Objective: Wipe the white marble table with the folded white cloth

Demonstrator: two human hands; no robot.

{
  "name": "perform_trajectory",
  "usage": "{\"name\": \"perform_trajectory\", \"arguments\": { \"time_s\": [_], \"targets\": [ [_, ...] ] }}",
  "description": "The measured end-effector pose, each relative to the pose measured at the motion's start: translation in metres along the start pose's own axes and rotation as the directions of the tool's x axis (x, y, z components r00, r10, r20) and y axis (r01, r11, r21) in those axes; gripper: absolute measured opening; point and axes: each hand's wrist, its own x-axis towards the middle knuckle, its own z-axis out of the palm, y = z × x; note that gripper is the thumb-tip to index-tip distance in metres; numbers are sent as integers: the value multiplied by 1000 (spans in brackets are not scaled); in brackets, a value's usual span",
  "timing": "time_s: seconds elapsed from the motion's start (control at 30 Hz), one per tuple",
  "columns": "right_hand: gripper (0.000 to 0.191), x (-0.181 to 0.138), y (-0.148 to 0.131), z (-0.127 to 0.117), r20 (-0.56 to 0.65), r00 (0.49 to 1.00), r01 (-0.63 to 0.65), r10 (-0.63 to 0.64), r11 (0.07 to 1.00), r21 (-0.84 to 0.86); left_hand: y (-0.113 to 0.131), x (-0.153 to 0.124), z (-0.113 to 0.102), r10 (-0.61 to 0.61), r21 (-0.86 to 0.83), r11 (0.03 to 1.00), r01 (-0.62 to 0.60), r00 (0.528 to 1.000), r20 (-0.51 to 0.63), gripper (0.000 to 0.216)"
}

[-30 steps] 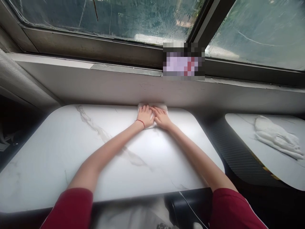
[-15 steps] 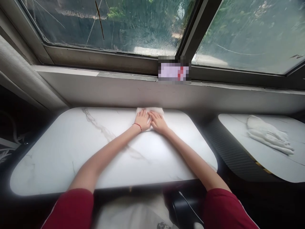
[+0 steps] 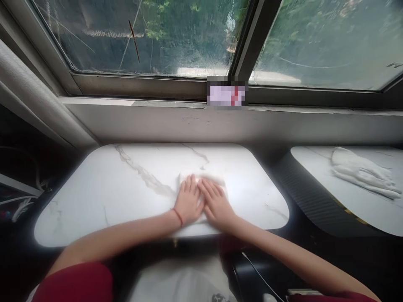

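A folded white cloth (image 3: 213, 176) lies on the white marble-patterned tabletop (image 3: 103, 184), right of its middle and toward the near half. My left hand (image 3: 189, 202), with a thin red band at the wrist, rests flat on the cloth with its fingers stretched forward. Beside it, my right hand (image 3: 217, 205) also presses flat on the cloth, fingers extended and angled up to the left. The two hands touch or nearly touch at the thumbs. Most of the cloth is hidden beneath them; its far edge shows past the fingertips.
Another crumpled white cloth (image 3: 362, 170) lies on a second marble-patterned table (image 3: 317, 161) at right. Behind the tables stand a low wall (image 3: 151, 121) and a window frame (image 3: 141, 86). White cables (image 3: 23, 205) are at left. A pale bag (image 3: 182, 279) sits below the near edge.
Both hands and the cloth under them have moved from the table's far edge back toward me. My elbows have spread outward. The view has shifted slightly.
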Motion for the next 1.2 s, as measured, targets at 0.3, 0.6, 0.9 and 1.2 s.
{"name": "perform_trajectory", "arguments": {
  "time_s": [0.3,0.6,0.9,1.2],
  "targets": [
    [78,-15,-26,-10,63,998,2,-4,1000,23,8,-29,-7,74,62,996,-72,997,-34,64],
    [69,43,4,16,54,998,-9,9,1000,0,-45,17,-1,23,-28,999,-22,999,40,65],
    [64,148,41,59,70,997,-12,17,998,-69,-128,78,13,-113,-33,993,115,992,52,62],
    [64,207,55,92,68,997,26,-23,999,-32,-183,98,22,-195,-40,979,198,979,63,62]
  ]
}}
